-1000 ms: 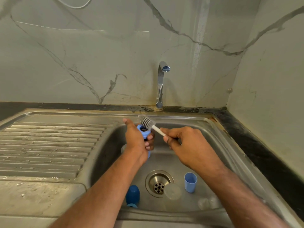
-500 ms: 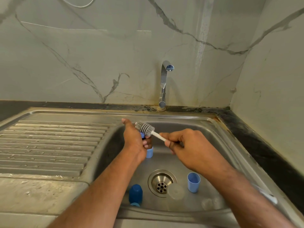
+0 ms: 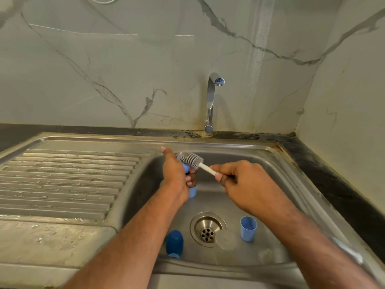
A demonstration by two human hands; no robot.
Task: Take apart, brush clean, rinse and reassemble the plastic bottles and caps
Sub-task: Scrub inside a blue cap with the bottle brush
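Note:
Over the sink basin [image 3: 277, 163], my left hand [image 3: 175, 176] grips a light blue bottle part [image 3: 186, 167], mostly hidden behind the fingers; a pale blue piece [image 3: 193, 191] shows below the hand. My right hand [image 3: 245, 184] pinches the white handle of a bottle brush [image 3: 191, 159], whose grey bristle head lies against the top of the blue part. On the basin floor lie a dark blue cap [image 3: 174, 243], a light blue cup-shaped cap [image 3: 248, 228] and a clear round lid [image 3: 226, 239].
A chrome tap [image 3: 210, 101] stands behind the basin with no water running. A ribbed steel draining board [image 3: 62, 180] lies to the left. The drain [image 3: 207, 230] sits mid-basin. Marble walls close the back and right. A white object [image 3: 346, 250] lies on the right rim.
The brush head has slid a little across the top of the blue part in my left hand. Both hands stay over the basin in nearly the same place.

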